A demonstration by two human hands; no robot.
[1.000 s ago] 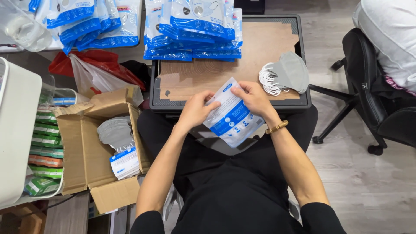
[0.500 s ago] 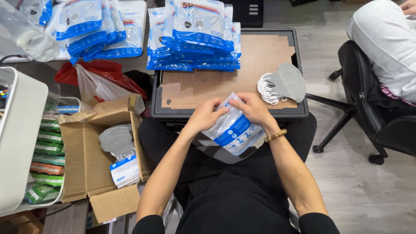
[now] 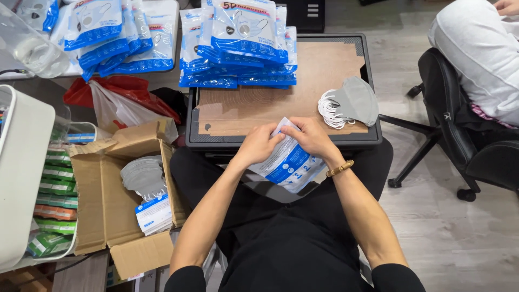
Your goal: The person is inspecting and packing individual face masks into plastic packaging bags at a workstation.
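Note:
My left hand (image 3: 260, 144) and my right hand (image 3: 309, 137) both grip the top edge of a white and blue mask pouch (image 3: 287, 164), held over my lap at the near edge of a black tray (image 3: 373, 135) lined with brown board. On the board to the right lies a small pile of grey face masks (image 3: 351, 101) with white ear loops. At the tray's far side rests a stack of filled blue and white pouches (image 3: 240, 51).
An open cardboard box (image 3: 102, 200) with grey masks and a pouch sits at my left. Another pouch heap (image 3: 113, 38) lies far left, above a red plastic bag (image 3: 116, 89). A white bin (image 3: 21, 173) holds green packets. Another person sits on a black office chair (image 3: 459, 135) at right.
Both hands with the pouch have shifted slightly lower and nearer my lap; fingers keep working along its top edge. The camera view tilted a little.

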